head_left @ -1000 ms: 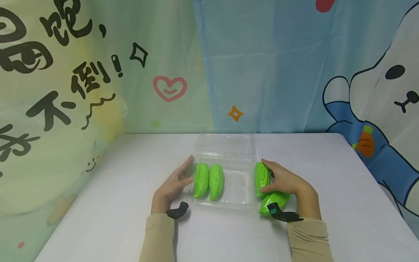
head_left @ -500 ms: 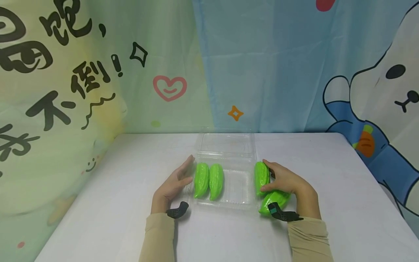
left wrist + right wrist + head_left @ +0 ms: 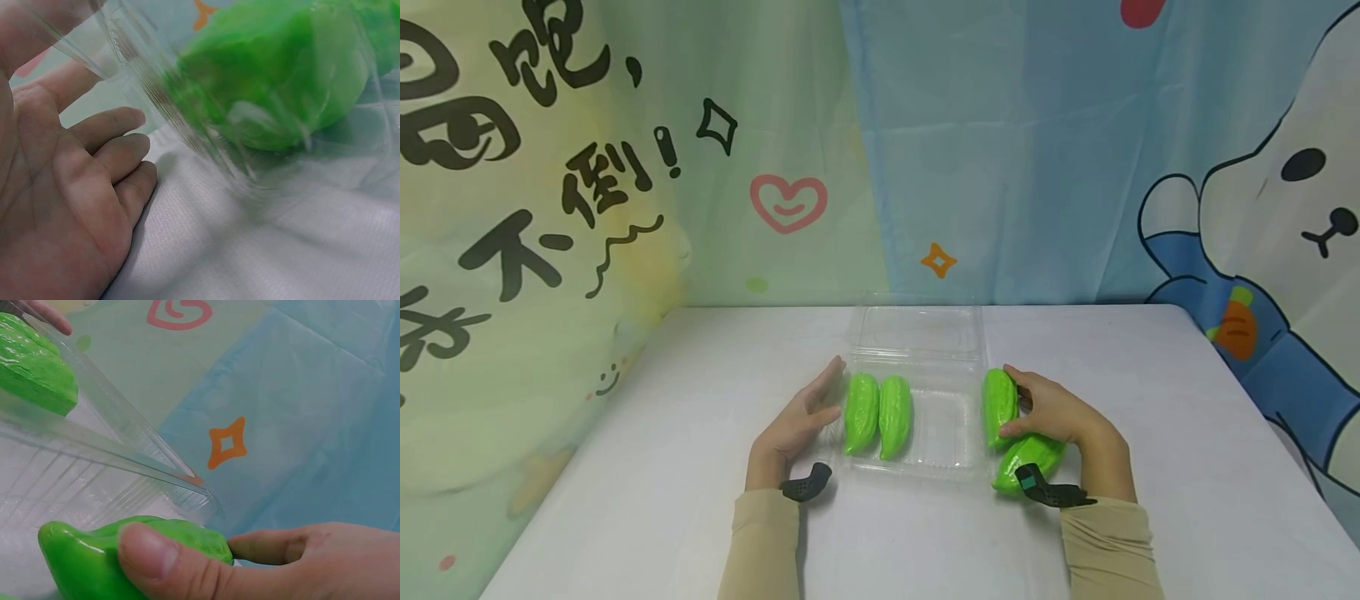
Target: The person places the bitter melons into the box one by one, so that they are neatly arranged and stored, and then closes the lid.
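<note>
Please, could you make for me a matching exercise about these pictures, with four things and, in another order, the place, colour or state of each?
1. Left hand
2. Plastic box
3. Tablecloth
4. Right hand

A. White
B. Holding a green fruit
C. At the box's left side
D. Transparent, open

Pairs: 1-C, 2-D, 3-A, 4-B

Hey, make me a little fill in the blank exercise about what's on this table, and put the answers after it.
1. Inside the clear plastic clamshell container lie ____ green fruits.
2. The container's lid is ____ rather than closed.
3. A fruit outside the container is held by the person's ____ hand.
4. The head view shows ____ fruits altogether.

Missing words: two; open; right; four.
</note>
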